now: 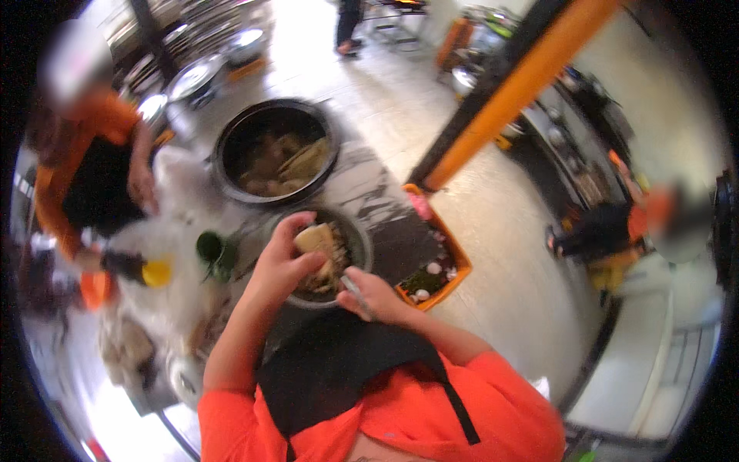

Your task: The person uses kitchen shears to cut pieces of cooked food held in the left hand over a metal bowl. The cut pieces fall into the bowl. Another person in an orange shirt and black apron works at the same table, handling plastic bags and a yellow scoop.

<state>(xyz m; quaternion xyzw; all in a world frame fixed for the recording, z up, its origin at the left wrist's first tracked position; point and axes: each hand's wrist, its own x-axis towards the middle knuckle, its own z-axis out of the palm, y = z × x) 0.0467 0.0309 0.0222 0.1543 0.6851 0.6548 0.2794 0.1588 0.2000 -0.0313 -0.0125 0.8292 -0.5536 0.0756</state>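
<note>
My left hand (289,266) grips a pale, chunky piece of food (320,242) over a metal bowl (366,254) with loose bits in it. My right hand (372,299) is closed on a slim metal utensil (354,288), perhaps a knife, angled toward the food; its tip is unclear. Just beyond stands a big dark pot (223,154) holding pale-brown pieces in liquid. The bowl and pot stand on a dark marbled worktop (373,189). A green jug or cup (217,250) is left of my hands.
A co-worker (88,169) in orange works at the left beside cloudy plastic sheeting (162,223). An orange crate (454,269) sits right of the worktop. An orange-and-black post (516,92) rises ahead. Another person (600,231) is at the right; someone's legs (346,27) show at the top.
</note>
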